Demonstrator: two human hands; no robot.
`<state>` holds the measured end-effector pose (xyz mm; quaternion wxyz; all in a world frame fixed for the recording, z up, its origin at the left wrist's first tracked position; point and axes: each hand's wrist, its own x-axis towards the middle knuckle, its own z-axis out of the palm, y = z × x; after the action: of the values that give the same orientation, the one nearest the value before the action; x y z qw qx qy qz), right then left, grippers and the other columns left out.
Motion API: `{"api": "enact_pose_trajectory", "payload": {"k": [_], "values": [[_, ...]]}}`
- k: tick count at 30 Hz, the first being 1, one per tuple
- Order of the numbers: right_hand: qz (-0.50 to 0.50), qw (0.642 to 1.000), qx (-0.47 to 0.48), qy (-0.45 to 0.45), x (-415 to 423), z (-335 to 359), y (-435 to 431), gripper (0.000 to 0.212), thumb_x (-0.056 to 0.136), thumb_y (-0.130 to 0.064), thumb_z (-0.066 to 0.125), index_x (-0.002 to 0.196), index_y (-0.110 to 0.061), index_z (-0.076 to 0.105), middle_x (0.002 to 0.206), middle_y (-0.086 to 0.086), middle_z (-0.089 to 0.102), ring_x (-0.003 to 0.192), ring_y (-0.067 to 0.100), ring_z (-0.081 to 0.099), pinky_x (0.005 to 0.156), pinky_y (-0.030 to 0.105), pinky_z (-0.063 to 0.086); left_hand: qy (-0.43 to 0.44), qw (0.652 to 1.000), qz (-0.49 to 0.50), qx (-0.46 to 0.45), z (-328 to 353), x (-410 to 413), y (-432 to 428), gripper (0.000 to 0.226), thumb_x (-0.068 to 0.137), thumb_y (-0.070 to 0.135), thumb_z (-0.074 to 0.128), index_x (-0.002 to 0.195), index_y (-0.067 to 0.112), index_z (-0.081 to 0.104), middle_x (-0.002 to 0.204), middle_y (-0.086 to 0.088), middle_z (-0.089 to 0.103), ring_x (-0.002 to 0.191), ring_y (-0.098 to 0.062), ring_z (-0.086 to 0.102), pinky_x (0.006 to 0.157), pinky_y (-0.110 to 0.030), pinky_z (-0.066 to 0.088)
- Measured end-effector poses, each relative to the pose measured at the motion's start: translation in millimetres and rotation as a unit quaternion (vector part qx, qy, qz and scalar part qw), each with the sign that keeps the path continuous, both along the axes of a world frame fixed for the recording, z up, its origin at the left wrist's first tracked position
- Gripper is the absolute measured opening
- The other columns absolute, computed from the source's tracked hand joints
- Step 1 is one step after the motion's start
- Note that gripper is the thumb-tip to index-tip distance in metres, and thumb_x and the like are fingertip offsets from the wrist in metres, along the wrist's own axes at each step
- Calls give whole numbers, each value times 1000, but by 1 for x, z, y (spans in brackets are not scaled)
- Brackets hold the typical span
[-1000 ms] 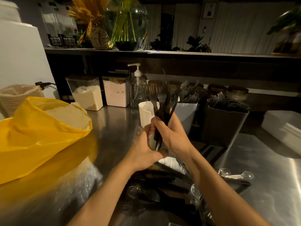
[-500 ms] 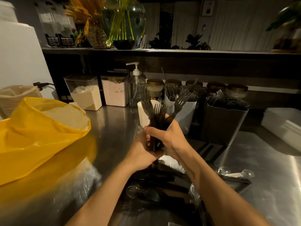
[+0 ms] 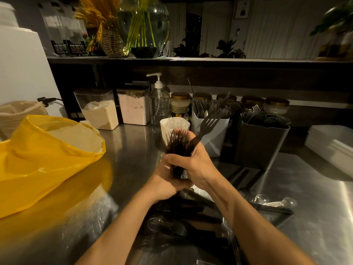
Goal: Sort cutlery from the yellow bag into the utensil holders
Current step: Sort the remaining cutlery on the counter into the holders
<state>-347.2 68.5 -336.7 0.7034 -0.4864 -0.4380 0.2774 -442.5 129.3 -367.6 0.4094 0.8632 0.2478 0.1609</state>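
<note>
Gripping a bundle of dark forks (image 3: 176,144) upright, the left hand (image 3: 168,181) below and the right hand (image 3: 197,165) above seem to even the handles, so all can go together into the utensil holders (image 3: 214,139) just behind. One fork (image 3: 207,124) leans out rightward. The yellow bag (image 3: 47,161) lies open on the desk (image 3: 305,188).

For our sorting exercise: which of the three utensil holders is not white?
The dark grey holder farthest right; the small cup and the middle holder to its left are both white.
</note>
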Motion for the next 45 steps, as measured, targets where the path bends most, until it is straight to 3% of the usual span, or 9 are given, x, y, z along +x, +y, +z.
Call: {"api": "enact_pose_trajectory", "payload": {"k": [4, 12, 19, 24, 32, 35, 40, 43, 45], "values": [[-46, 994, -63, -73, 1, -4, -3, 31, 82, 4, 76, 102, -20, 74, 99, 10, 77, 99, 18, 73, 88, 36, 57, -88, 990, -81, -81, -2, 1, 21, 51, 75, 3, 86, 117, 24, 67, 108, 6, 73, 106, -8, 68, 90, -27, 57], [53, 982, -127, -132, 10, 6, -12, 24, 84, -3, 79, 107, -1, 72, 103, 18, 74, 101, 25, 72, 91, 38, 58, -94, 993, -72, 25, -10, 7, 27, 30, 87, 33, 71, 117, 34, 66, 111, 11, 68, 107, -6, 65, 94, -38, 57], [-15, 990, -59, -129, 5, 19, -12, 16, 81, 5, 77, 84, -10, 75, 84, 12, 75, 85, 19, 73, 82, 37, 61, -153, 987, -33, -32, 0, 13, 16, 28, 92, 4, 65, 105, 27, 57, 94, 6, 65, 81, 3, 64, 79, -19, 56], [-8, 995, -67, -78, 7, 14, -12, 43, 81, 6, 77, 80, -37, 78, 93, 9, 78, 97, 23, 74, 95, 44, 58, -194, 979, -39, -42, 0, 15, 19, 49, 82, -2, 76, 109, 36, 62, 106, 13, 70, 100, -2, 68, 84, -19, 55], [10, 994, -87, -68, 13, 7, -9, 35, 81, 0, 80, 89, -34, 77, 102, 11, 77, 104, 22, 72, 97, 43, 56, -191, 979, -30, -59, 2, 15, 12, 55, 85, -7, 72, 133, 14, 53, 110, 18, 52, 104, 2, 57, 72, 1, 43], [55, 994, -67, -67, 17, 16, -12, 31, 81, 2, 80, 96, -24, 73, 105, 14, 73, 100, 23, 71, 95, 42, 57, -238, 968, -26, -72, 2, 21, 15, 32, 92, 2, 66, 124, 7, 62, 108, 6, 68, 103, -6, 67, 79, -12, 52], [53, 995, -67, -60, 19, 18, -10, 55, 79, -6, 85, 127, -13, 59, 114, 11, 74, 110, 33, 70, 103, 64, 47, -260, 958, 36, -115, 2, 25, 21, 18, 87, 20, 67, 92, 36, 74, 81, 8, 72, 81, -10, 69, 66, -22, 56], [39, 994, -77, -72, 16, 13, -7, 48, 76, -6, 87, 116, -20, 64, 115, 8, 73, 111, 24, 69, 105, 53, 51, -230, 971, 43, -48, 4, 23, 20, 18, 92, 8, 66, 100, 24, 70, 88, 6, 71, 84, 1, 67, 68, -13, 53], [31, 993, -79, -78, 14, 11, -6, 36, 77, 1, 84, 97, -25, 68, 107, 6, 73, 104, 17, 70, 103, 43, 53, -214, 975, 48, -38, 2, 23, 23, 20, 92, 8, 66, 97, 27, 69, 92, 2, 72, 88, -5, 68, 76, -21, 55]]}}
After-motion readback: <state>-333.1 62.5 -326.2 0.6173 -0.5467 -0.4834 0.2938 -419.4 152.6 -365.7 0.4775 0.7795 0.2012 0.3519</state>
